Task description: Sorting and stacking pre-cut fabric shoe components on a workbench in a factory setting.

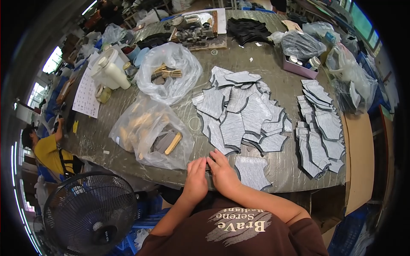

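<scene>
My left hand and my right hand rest side by side at the near edge of the grey worktable, fingers curled together over something small that I cannot make out. Right beside my right hand lies a single grey cut piece. Beyond the hands spreads a loose heap of grey cut pieces. A second, overlapped row of grey pieces runs down the right side of the table.
Two clear plastic bags hold tan parts, one near, one farther back. A white jug, a printed sheet, a metal tool on a board and black pieces stand behind. A floor fan and another person are at left.
</scene>
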`<state>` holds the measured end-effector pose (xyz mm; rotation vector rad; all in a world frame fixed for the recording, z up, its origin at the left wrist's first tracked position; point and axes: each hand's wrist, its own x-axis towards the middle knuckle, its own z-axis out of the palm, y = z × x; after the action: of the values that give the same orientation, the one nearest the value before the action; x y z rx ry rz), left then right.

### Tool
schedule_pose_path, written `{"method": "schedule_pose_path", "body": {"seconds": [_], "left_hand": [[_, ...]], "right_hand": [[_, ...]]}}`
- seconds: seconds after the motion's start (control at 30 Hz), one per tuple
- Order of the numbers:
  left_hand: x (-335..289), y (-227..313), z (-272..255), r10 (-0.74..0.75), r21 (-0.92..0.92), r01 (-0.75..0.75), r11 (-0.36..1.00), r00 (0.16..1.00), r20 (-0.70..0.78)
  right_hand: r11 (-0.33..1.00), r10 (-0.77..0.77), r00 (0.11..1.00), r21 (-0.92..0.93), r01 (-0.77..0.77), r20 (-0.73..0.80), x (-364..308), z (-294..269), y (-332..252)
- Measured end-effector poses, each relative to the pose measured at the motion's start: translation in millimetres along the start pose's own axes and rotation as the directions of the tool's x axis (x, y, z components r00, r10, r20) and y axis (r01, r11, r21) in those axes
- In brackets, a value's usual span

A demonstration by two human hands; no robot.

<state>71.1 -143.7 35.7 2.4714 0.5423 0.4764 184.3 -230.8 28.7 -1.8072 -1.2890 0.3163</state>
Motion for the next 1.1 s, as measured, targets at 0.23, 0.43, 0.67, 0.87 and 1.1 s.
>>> {"method": "schedule_pose_path", "body": {"seconds": [0.23, 0.43, 0.67, 0.87, 1.1], "left_hand": [[3, 6, 6, -0.062, 0.034, 0.063, 0.997, 0.997, -0.044], [5, 1, 3, -0.04, 0.037, 0.041, 0.998, 0.998, -0.044], [7, 1, -6, -0.026, -0.034, 0.024, 0.999, 0.998, -0.05], [15, -9, -25, -0.068, -0.216, 0.051, 0.975, 0.995, -0.07], [31, -17, -36, -0.118, -0.032, 0.12, 0.992, 0.992, 0.04]], "right_hand": [[0.996, -0.053, 0.998, -0.076, 0.056, 0.04, 1, 0, 4], [0.985, -0.094, 0.995, -0.14, 0.097, 0.032, 2, -1, 7], [0.989, -0.119, 0.993, -0.086, 0.117, -0.025, 6, -6, 7], [0.984, -0.162, 0.986, -0.072, 0.165, 0.036, 3, -15, 1], [0.993, -0.1, 0.986, -0.054, 0.108, 0.129, -4, -13, 6]]}}
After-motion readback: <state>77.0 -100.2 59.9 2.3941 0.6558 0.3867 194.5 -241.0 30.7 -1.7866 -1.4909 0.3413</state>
